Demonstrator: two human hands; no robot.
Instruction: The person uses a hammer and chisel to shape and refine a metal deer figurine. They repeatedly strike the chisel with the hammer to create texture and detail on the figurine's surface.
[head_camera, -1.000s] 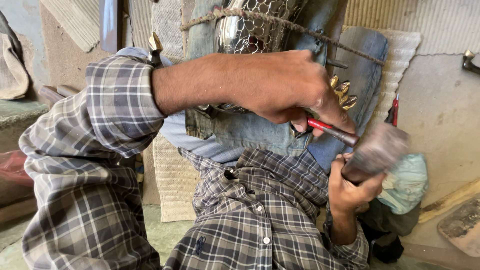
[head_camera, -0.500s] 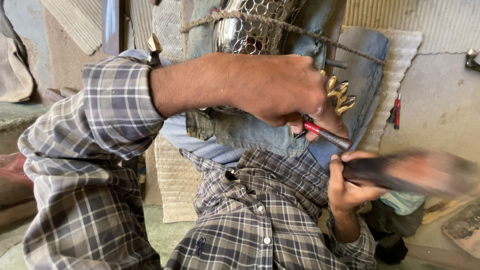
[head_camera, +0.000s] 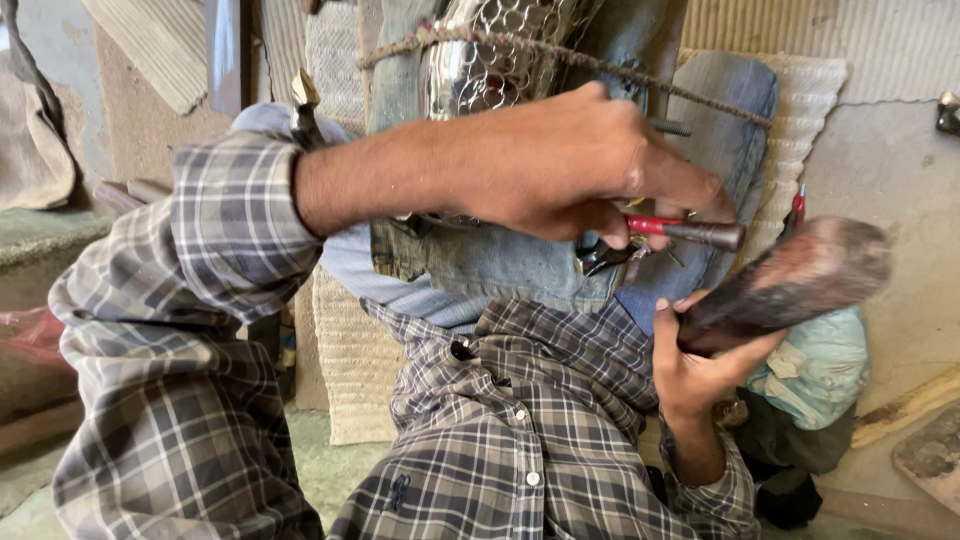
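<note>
Head view: the left hand (head_camera: 590, 165) grips a red-handled metal punch (head_camera: 685, 231) against a shiny embossed metal vessel (head_camera: 490, 50) wrapped in blue denim cloth (head_camera: 480, 255). The right hand (head_camera: 700, 365) is closed around a blurred dark wooden mallet (head_camera: 790, 285), just below the punch.

A craft workshop: bare plaster wall (head_camera: 900, 150), woven mats (head_camera: 350, 370), a patterned metal vessel (head_camera: 490, 60) roped for hand-tool work.

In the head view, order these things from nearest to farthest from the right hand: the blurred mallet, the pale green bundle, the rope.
1. Mallet, gripped in the right hand.
2. Pale green bundle, just right of it.
3. Rope, far above, across the top.
</note>
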